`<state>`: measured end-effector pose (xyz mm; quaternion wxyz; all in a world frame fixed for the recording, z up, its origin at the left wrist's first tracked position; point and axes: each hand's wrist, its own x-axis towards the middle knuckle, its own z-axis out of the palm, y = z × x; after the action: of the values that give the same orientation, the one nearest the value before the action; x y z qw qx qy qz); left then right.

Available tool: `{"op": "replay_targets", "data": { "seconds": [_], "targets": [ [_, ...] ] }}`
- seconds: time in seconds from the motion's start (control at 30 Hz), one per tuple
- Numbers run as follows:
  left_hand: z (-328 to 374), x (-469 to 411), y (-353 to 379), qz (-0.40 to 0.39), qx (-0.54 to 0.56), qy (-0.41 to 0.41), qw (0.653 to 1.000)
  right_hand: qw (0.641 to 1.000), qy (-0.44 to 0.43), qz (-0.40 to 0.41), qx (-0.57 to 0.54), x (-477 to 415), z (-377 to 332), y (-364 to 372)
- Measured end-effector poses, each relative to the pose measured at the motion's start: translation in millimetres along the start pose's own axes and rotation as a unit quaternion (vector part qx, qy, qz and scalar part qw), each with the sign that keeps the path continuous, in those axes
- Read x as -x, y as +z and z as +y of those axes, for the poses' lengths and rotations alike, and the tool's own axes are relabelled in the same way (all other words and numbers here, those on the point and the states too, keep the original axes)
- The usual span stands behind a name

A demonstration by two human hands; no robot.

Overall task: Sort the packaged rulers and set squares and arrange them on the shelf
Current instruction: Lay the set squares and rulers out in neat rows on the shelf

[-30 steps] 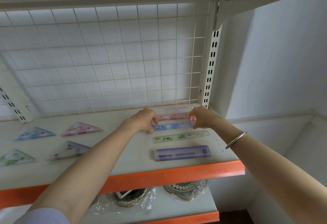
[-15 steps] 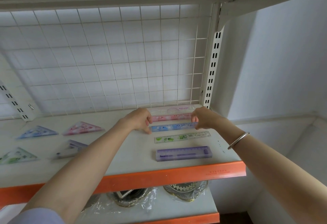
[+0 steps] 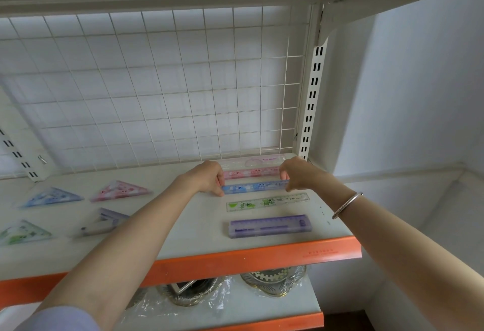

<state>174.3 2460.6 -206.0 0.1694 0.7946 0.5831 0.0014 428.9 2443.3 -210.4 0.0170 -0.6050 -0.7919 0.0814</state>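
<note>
We are gripping the blue ruler (image 3: 255, 186) by both ends. Our left hand (image 3: 207, 179) is curling its fingers over the left end, with the thumb on the near side. Our right hand (image 3: 298, 173) is pinching the right end with bent fingers. The ruler is running crosswise, parallel to the front edge of the shelf (image 3: 262, 254). We cannot tell whether it is resting on the white surface or lifted just off it.

Just behind it the pink ruler (image 3: 251, 173) is lying flat, with both ends partly hidden by our hands. Behind that, a clear pack (image 3: 258, 160) with a pink protractor outline is sitting against the wire grid (image 3: 157, 95). On the near side, the green ruler (image 3: 267, 202) is lying flat. The purple ruler (image 3: 269, 226) is lying closest to the orange edge. All five are forming a parallel column at the right end of the shelf.

A silver bangle (image 3: 347, 205) is circling our right wrist.

Further left, four set squares are sitting apart from one another in two rows. The blue set square (image 3: 53, 196) and pink set square (image 3: 120, 190) are at the back. The green set square (image 3: 22, 232) and purple set square (image 3: 104, 222) are in front, and our left forearm is partly covering the purple one.

A slotted upright (image 3: 311, 100) is standing at the back right corner. Underneath, a lower shelf (image 3: 301, 307) is carrying plastic-wrapped dishes (image 3: 272, 281).
</note>
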Motion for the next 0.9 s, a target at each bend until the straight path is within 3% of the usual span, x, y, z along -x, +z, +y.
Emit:
{"op": "replay_targets", "data": {
  "seconds": [0.17,0.33,0.53,0.9],
  "targets": [
    [2,4,-1,0.012,-0.016,0.014,1.000,1.000,-0.007,-0.002,-0.022,2,1,-3],
    [8,11,-5,0.054,0.016,0.062,0.997,0.995,-0.031,0.046,-0.077,9,3,-10],
    [29,19,5,-0.012,0.044,0.090,0.995,0.993,-0.051,-0.025,-0.104,23,-7,-10],
    [30,24,15,-0.065,0.044,0.036,0.996,0.991,-0.029,-0.070,-0.111,35,-3,-6]
  ]
}}
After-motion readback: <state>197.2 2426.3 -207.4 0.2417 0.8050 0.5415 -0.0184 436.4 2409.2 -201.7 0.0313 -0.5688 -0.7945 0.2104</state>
